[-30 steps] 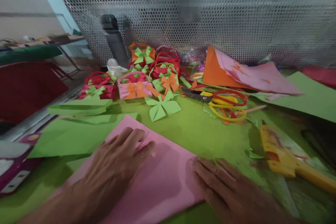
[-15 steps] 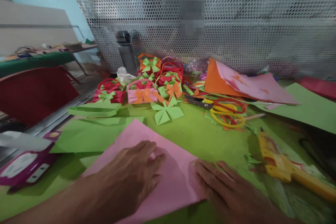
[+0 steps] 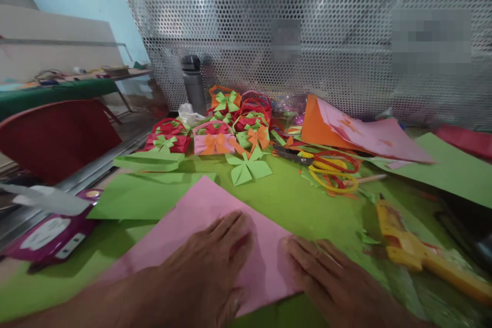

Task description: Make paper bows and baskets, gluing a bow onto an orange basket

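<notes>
A pink sheet of paper (image 3: 203,202), seemingly folded, lies with one corner pointing away from me on the green tabletop (image 3: 295,205). My left hand (image 3: 215,253) rests palm-down on its middle, fingers stretched out. At the sheet's right corner my right hand (image 3: 326,269) presses with its fingers lying flat. Neither hand grips anything. Beyond the paper is a green paper bow (image 3: 249,168) with pointed loops. A green sheet (image 3: 142,197) sits behind the pink one on the left.
Small paper bags with bows (image 3: 214,138) stand in a cluster at the back. Scissors with red and yellow handles (image 3: 330,166) and a yellow glue gun (image 3: 403,246) lie right. A purple tape dispenser (image 3: 54,238) is left. Behind stand a bottle (image 3: 195,89) and perforated metal panel (image 3: 238,10).
My left hand has slid forward and to the right over the pink paper. My right hand stays at the corner. The view has shifted slightly.
</notes>
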The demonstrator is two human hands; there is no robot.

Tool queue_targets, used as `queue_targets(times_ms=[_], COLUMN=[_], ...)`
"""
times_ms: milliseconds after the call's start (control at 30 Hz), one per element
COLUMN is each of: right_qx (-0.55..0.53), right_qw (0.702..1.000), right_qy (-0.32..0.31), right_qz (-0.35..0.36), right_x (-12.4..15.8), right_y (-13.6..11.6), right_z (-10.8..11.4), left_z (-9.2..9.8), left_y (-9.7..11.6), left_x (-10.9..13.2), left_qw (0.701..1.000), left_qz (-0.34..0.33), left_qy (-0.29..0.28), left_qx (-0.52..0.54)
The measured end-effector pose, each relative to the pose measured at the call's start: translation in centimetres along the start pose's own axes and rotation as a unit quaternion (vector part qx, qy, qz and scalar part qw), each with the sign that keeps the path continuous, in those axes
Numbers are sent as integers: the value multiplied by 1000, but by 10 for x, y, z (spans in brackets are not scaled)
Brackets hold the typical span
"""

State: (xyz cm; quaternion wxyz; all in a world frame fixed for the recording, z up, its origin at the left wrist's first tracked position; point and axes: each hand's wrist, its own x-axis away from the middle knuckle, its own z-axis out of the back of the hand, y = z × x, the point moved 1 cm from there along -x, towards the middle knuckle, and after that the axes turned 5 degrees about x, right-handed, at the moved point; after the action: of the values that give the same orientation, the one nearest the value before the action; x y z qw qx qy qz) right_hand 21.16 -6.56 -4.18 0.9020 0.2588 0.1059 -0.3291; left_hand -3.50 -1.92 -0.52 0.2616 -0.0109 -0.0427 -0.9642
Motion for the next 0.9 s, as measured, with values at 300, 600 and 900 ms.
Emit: queue_targets(times_ms=[300, 600, 900], right_qx=[-24, -128, -178], right_qw=[1000, 982, 945], right_qy=[-5, -139, -269], right_qz=[19, -24, -62], right_x=[2, 10, 20], right_y=[-1, -7, 4], right_z=[-1, 13, 31], left_z=[8, -5, -4], left_y=[13, 12, 7], left_x=[-10, 0, 4], left_qw=[996, 996, 995], left_qz=[9, -27, -86], left_qy=[-73, -52, 8], left_qx=[54, 63, 49])
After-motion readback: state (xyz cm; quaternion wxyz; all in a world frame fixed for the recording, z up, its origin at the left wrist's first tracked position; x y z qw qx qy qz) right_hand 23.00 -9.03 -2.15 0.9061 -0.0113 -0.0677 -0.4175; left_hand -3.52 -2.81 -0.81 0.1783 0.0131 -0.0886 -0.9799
